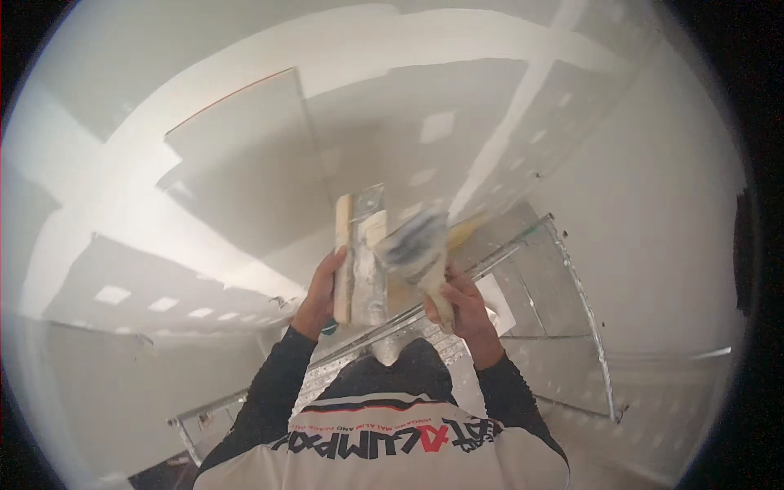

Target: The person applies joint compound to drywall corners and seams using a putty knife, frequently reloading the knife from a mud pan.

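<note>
My left hand [318,290] grips a wide steel blade [371,269] with a long wooden back [343,253], held upright and smeared with white compound. My right hand [469,314] is closed on the pale handle of a putty knife [412,245], whose broad blade, streaked with compound and slightly blurred, is tilted toward the wide blade and overlaps its right side or sits very near it; I cannot tell if they touch. Behind the putty knife shows something yellow [465,229], too indistinct to name.
Pale plasterboard surfaces [425,90] with white compound bands and square patches surround me. A metal scaffold [604,376] with rails and a perforated platform [331,380] lies beneath me, spreading left and right. A plain pale wall [653,269] stands at the right.
</note>
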A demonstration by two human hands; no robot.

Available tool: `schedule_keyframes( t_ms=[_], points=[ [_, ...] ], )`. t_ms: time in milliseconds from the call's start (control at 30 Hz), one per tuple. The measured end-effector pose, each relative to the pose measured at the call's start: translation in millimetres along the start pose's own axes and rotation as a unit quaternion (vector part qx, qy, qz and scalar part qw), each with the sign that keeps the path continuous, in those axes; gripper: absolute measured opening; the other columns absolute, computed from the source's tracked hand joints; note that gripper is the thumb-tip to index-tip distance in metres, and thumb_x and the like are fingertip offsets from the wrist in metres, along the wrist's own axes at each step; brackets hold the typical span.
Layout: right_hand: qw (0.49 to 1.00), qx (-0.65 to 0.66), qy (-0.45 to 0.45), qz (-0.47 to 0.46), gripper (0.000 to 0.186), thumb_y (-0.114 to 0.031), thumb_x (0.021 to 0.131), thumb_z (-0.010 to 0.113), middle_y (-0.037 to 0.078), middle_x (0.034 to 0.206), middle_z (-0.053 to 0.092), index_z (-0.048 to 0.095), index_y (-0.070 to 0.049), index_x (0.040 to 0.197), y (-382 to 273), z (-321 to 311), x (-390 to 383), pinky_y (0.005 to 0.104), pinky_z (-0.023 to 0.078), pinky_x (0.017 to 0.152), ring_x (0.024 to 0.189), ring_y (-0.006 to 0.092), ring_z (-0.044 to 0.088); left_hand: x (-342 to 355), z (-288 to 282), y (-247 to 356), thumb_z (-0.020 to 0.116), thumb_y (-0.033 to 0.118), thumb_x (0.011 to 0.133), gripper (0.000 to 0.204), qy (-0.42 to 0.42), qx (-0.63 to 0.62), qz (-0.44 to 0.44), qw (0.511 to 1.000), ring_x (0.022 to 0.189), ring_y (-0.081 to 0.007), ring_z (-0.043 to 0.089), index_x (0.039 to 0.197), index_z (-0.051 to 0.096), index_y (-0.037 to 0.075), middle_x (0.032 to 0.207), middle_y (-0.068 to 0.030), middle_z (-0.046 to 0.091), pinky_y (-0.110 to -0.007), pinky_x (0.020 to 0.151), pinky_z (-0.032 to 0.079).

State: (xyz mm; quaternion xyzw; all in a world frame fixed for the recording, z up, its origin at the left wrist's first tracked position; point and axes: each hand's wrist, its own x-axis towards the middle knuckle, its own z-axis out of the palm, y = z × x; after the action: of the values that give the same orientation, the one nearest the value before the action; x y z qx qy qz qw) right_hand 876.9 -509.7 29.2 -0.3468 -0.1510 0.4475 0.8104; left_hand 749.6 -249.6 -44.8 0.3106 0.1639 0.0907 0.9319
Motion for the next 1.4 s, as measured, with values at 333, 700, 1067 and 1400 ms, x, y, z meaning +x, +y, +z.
schedule_keyframes(
  t_ms=[333, 700, 1067, 1400],
  points=[
    [0.990, -0.126, 0.048, 0.051, 0.042, -0.009, 0.100, 0.056, 0.009, 0.110, 0.064, 0.043, -0.006, 0.140, 5, -42, 40, 0.0291, 0.049, 0.053, 0.067, 0.0146, 0.060, -87, 12, 54, 0.054, 0.029, 0.105, 0.047, 0.103, 0.051, 0.142, 0.983, 0.105, -0.0181, 0.065, 0.141, 0.046, 0.000, 0.119, -0.0091, 0.064, -0.034, 0.089, 0.056],
    [0.955, -0.155, -0.111, 0.226, 0.033, -0.009, 0.100, 0.059, 0.009, 0.099, 0.064, 0.050, 0.001, 0.130, 70, 28, 60, 0.0275, 0.046, 0.054, 0.065, 0.0137, 0.059, -129, 62, 40, 0.040, 0.024, 0.110, 0.041, 0.424, 0.422, 0.404, 0.692, 0.100, -0.0200, 0.058, 0.135, 0.046, -0.007, 0.113, -0.0153, 0.062, -0.033, 0.090, 0.047],
    [0.926, -0.151, -0.304, 0.165, 0.028, -0.012, 0.101, 0.058, 0.008, 0.098, 0.064, 0.053, -0.001, 0.127, 51, 98, 151, 0.0283, 0.049, 0.060, 0.068, 0.0142, 0.059, -146, 38, -25, 0.046, 0.027, 0.108, 0.040, 0.524, 0.386, 0.420, 0.633, 0.084, -0.0186, 0.061, 0.128, 0.050, -0.007, 0.094, -0.0154, 0.066, -0.035, 0.070, 0.049],
    [0.527, -0.494, -0.558, -0.409, 0.057, 0.000, 0.081, 0.059, 0.005, 0.149, 0.053, 0.063, -0.014, 0.136, 86, 104, 160, 0.0346, 0.056, 0.082, 0.089, 0.0223, 0.065, -184, 33, -19, 0.047, 0.034, 0.108, 0.047, 0.415, -0.070, 0.376, 0.825, 0.099, -0.0189, 0.068, 0.136, 0.050, -0.003, 0.116, -0.0124, 0.065, -0.034, 0.085, 0.058]
  ],
)
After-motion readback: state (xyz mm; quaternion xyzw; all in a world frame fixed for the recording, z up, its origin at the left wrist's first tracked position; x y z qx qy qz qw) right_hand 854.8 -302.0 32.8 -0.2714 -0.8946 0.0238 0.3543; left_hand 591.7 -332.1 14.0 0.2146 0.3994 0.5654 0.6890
